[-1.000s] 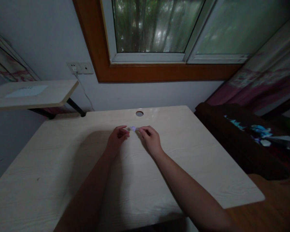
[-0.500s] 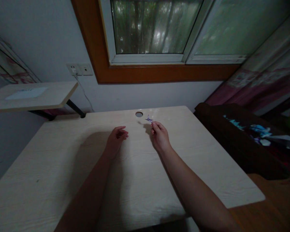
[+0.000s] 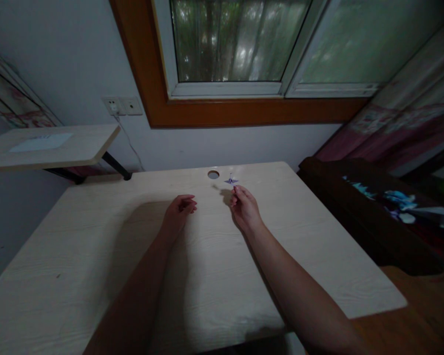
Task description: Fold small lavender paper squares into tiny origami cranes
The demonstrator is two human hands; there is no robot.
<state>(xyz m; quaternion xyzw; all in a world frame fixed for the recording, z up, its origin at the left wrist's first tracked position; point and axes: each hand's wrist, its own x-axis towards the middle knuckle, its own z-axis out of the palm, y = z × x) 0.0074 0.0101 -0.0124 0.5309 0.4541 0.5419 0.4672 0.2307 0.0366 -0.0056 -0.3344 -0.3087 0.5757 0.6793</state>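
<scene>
My right hand [image 3: 245, 207] is closed in a pinch on a small purple-and-white paper crane [image 3: 231, 181]. The crane's wings spread to either side just beyond my fingertips, near the back of the pale wooden desk [image 3: 222, 276]. Its lower part is hidden by my thumb and finger. My left hand [image 3: 178, 212] rests over the desk to the left, apart from the crane. Its fingers are loosely curled, with a gap to the thumb and nothing between them.
A round cable hole [image 3: 213, 174] lies left of the crane. At the left, a raised shelf [image 3: 99, 143] on black legs carries a sheet of paper [image 3: 40, 142]. Behind is a wall socket [image 3: 122, 106] with a white cable. Dark furniture [image 3: 329, 187] stands right of the desk.
The crane has turned slightly in my right fingers and its wings now show more evenly. My left hand has hardly moved.
</scene>
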